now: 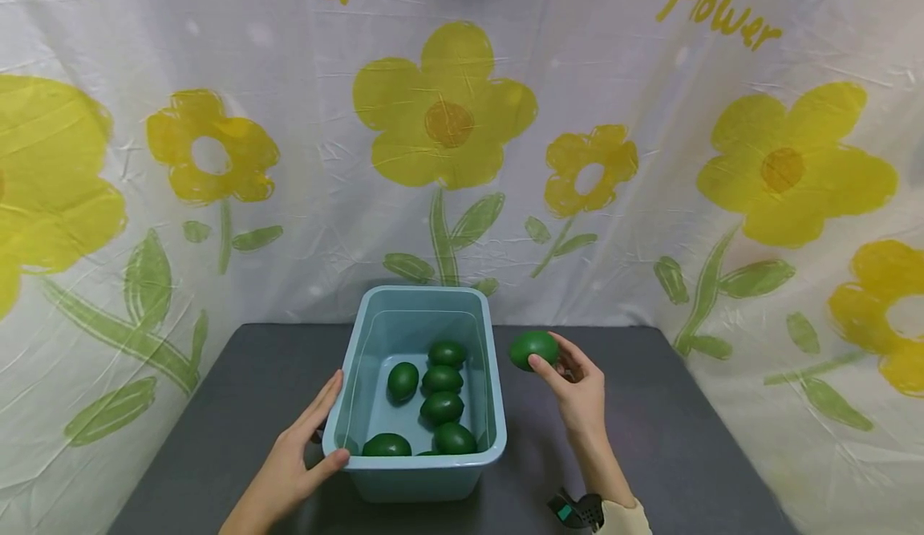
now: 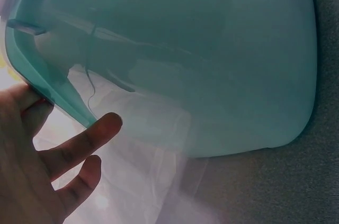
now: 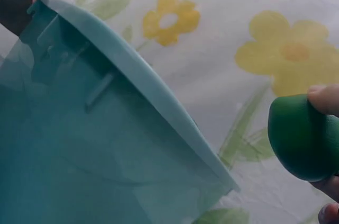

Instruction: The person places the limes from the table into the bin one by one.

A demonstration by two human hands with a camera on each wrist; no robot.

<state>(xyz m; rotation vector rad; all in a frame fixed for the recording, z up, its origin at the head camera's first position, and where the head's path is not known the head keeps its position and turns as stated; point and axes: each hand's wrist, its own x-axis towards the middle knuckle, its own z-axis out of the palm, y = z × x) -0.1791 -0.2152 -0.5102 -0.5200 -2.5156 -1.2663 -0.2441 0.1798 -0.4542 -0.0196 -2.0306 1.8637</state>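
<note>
A light blue plastic tub [image 1: 415, 485] stands on the dark table, with several green oval fruits [image 1: 442, 409] lying on its bottom. My left hand [image 1: 289, 451] holds the tub's near left corner, thumb at the front rim and fingers along the left side. In the left wrist view, two fingers of the left hand [image 2: 47, 150] stand off the rim. To the right of the tub, my right hand [image 1: 577, 387] pinches a green oval fruit [image 1: 532, 350] between thumb and fingers, above the table. The right wrist view shows this smooth fruit [image 3: 299, 136] apart from the tub's rim [image 3: 143, 78].
Behind the dark grey table [image 1: 621, 439] and along both sides hangs a white sheet [image 1: 318, 198] printed with yellow flowers. On the right wrist sits a black strap device [image 1: 577, 509] by a pale sleeve [image 1: 624, 519].
</note>
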